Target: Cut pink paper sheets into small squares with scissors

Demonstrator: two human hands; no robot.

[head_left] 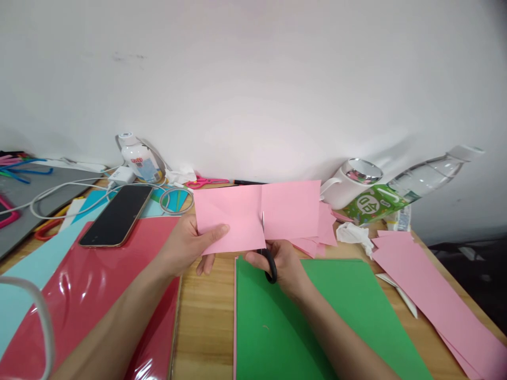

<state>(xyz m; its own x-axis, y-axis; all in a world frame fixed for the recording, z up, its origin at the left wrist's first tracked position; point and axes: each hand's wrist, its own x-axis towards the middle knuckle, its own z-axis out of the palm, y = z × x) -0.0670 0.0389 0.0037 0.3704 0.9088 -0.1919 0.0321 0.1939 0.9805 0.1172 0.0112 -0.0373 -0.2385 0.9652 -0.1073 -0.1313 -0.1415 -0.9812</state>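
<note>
Paper [229, 208], pink and rectangular, hangs over the wooden table [206, 322] in my remote head view. My left hand [186, 243] pinches its left end; my right hand [284, 264] curls fingers round black-handled metal scissors [272, 268]. Its unheld right side could sag, skewing the cut.

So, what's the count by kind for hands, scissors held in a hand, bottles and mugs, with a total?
Hands: 2 (left hand gripping pink paper, right hand)
Held scissors: 1 (black-handled scissors)
Bottles: 2 (white bottle, clear bottle)
Mugs: 1 (white mug)
Total: 6
</note>
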